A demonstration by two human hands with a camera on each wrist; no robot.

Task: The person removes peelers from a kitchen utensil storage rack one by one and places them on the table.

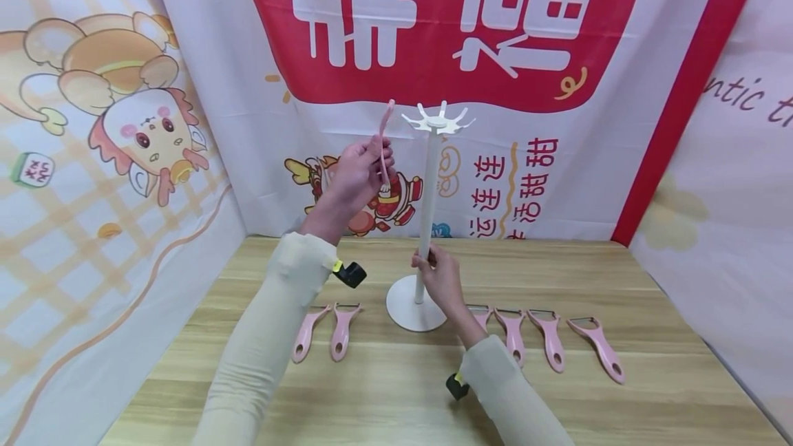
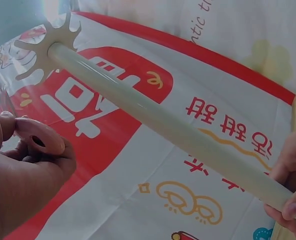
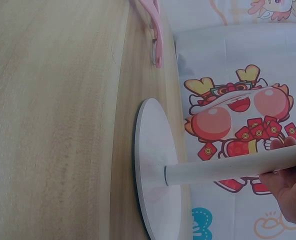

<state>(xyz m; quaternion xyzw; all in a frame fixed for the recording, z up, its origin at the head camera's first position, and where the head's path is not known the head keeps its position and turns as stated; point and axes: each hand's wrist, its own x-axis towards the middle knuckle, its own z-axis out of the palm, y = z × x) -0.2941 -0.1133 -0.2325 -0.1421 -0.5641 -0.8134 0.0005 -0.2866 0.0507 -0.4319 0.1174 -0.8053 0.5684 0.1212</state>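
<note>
A white hook stand (image 1: 429, 205) stands upright on its round base (image 1: 403, 315), with a ring of prongs (image 1: 437, 122) at its top. My left hand (image 1: 357, 172) is raised to the left of the prongs and pinches a pink peeler (image 1: 387, 121), its head end up. In the left wrist view, the holed handle end of that peeler (image 2: 53, 140) shows between thumb and fingers, apart from the prongs. Low on the pole, my right hand (image 1: 442, 277) grips it; the right wrist view has those fingers (image 3: 290, 192) around the pole above the base.
Two pink peelers (image 1: 341, 336) lie left of the base on the wooden table (image 1: 384, 398). Several more (image 1: 546, 339) lie to the right, one partly behind my right forearm. Printed cloth walls (image 1: 266, 177) enclose the table at the back and sides.
</note>
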